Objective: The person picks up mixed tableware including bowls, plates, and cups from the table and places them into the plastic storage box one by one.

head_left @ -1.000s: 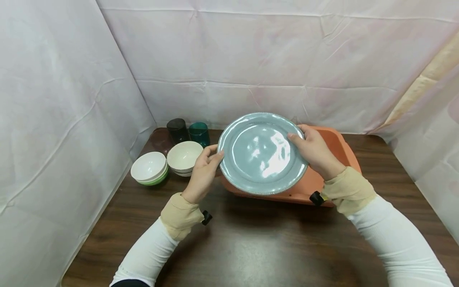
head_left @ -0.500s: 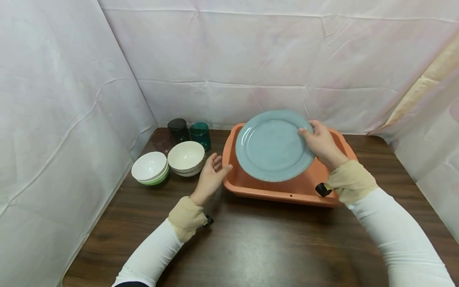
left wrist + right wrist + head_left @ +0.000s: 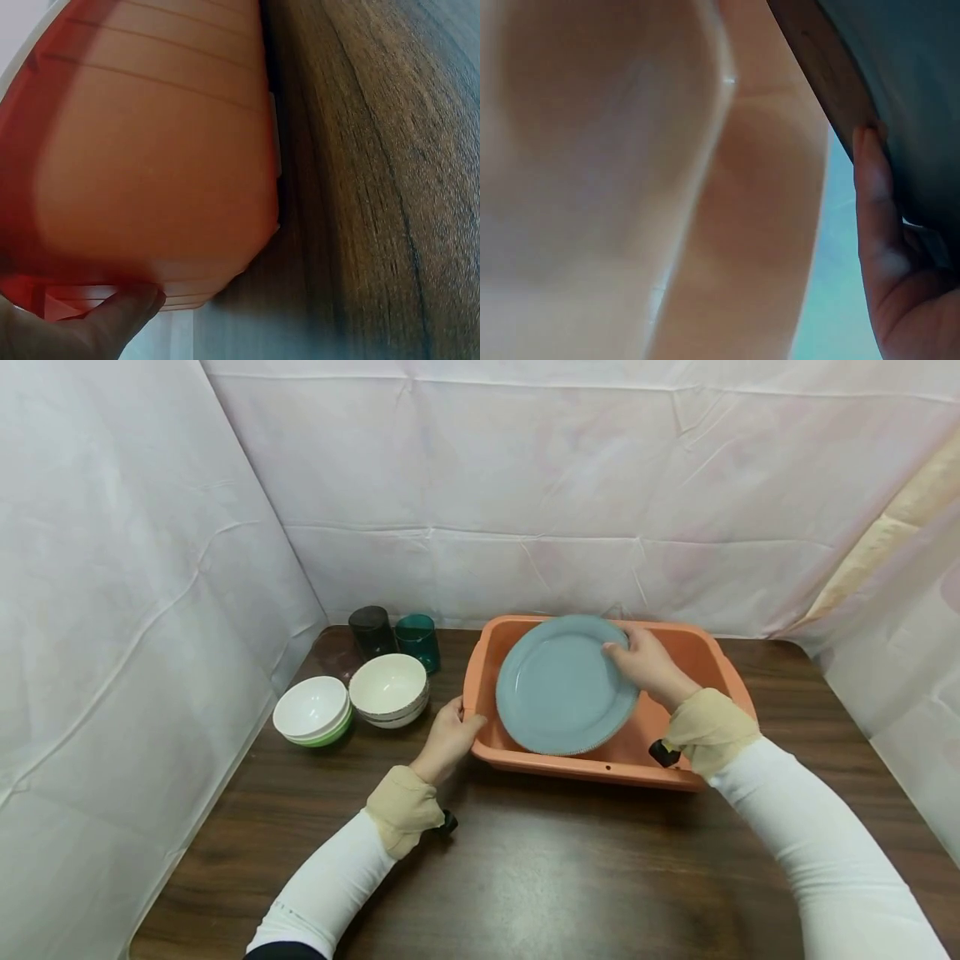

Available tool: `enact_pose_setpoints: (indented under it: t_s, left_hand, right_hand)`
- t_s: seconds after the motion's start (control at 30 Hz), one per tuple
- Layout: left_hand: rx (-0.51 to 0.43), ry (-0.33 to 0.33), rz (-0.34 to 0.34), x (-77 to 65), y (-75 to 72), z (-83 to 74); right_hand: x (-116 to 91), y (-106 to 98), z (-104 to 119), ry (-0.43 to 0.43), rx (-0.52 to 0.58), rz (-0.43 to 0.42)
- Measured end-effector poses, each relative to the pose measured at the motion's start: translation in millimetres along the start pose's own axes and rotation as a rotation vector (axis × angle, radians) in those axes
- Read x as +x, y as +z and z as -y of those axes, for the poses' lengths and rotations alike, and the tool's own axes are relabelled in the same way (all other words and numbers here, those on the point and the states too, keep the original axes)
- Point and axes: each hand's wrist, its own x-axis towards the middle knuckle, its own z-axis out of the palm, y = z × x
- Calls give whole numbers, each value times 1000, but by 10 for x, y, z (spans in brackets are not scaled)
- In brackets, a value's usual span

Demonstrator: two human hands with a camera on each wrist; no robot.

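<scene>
My right hand (image 3: pixel 651 664) pinches the right edge of a grey-blue plate (image 3: pixel 566 689), thumb on its upper face. The plate tilts inside an orange plastic basin (image 3: pixel 547 767); whether its lower edge touches the basin floor I cannot tell. In the right wrist view, fingers (image 3: pixel 874 187) lie against the plate's dark underside (image 3: pixel 922 90). My left hand (image 3: pixel 448 739) grips the basin's left rim, thumb over the top and fingers outside. The left wrist view shows the basin's outer wall (image 3: pixel 150 157) close up, with my thumb (image 3: pixel 124 315) at the rim.
Left of the basin sit cream bowls (image 3: pixel 388 689) stacked together, and a white bowl (image 3: pixel 311 708) nested over a green one (image 3: pixel 326 739). Behind them stand a dark cup (image 3: pixel 371 633) and a teal cup (image 3: pixel 418 642). White cloth (image 3: pixel 480 468) hangs around the wooden table (image 3: pixel 525 877).
Both hands held the plate at first. My left hand let go of it and moved onto the basin's left rim, while my right hand lowered the plate into the basin.
</scene>
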Motion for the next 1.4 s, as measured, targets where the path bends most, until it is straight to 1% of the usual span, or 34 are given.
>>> enact_pose_setpoints:
  t_s: [0.17, 0.33, 0.47, 0.67, 0.8, 0.93, 1.07, 1.23, 1.4]
  left_hand:
    - [13, 21, -7, -16, 5, 13]
    - [38, 40, -26, -32, 0, 15]
    - [36, 50, -19, -35, -32, 25]
    - [23, 39, -17, -52, -63, 45]
    - [42, 32, -25, -74, -68, 43]
    - [63, 35, -25, -72, -66, 40]
    - [61, 45, -18, -66, -69, 43]
    - [62, 50, -24, -69, -68, 44]
    - [68, 52, -25, -54, -71, 57]
  right_hand:
    - [50, 99, -14, 17, -37, 28]
    - [77, 167, -1, 11, -53, 37]
    - [100, 217, -19, 3, -58, 49]
    - [115, 298, -74, 7, -80, 64]
    - [115, 303, -89, 17, -94, 75]
    - [128, 279, -118, 50, -103, 98]
    - [163, 238, -187, 110, -121, 161]
    - [212, 186, -274, 178, -177, 245]
    - [276, 180, -340, 199, -233, 261]
